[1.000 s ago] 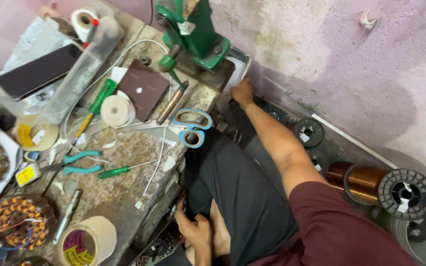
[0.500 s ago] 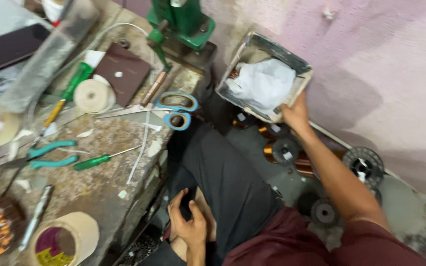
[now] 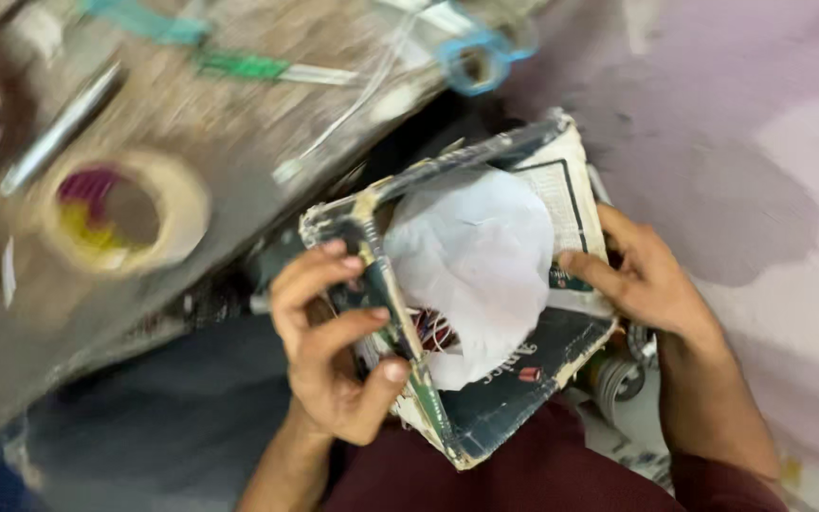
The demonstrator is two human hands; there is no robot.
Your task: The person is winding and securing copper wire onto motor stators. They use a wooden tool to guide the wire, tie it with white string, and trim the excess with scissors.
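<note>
The head view is smeared with motion, so the workbench (image 3: 191, 265) across the upper left of the frame is hard to read. A roll of tape (image 3: 125, 213) with something purple and yellow in its hole sits at centre left, a green-handled screwdriver (image 3: 258, 68) lies near the top, and blue scissor handles (image 3: 476, 59) show at the top middle, cut off by the edge. Something round at lower right, under the box, is too hidden to name.

In the middle of the frame sits a worn, open cardboard box (image 3: 514, 398), dark with frayed pale edges, held tilted over the person's lap. A crumpled white plastic bag (image 3: 476, 256) fills it, with a bit of red wire (image 3: 433, 330) peeking out. The left hand (image 3: 334, 346) clenches the box's left wall, thumb on the rim. The right hand (image 3: 651, 284) grasps the right wall, fingers (image 3: 590, 270) over the edge.
</note>
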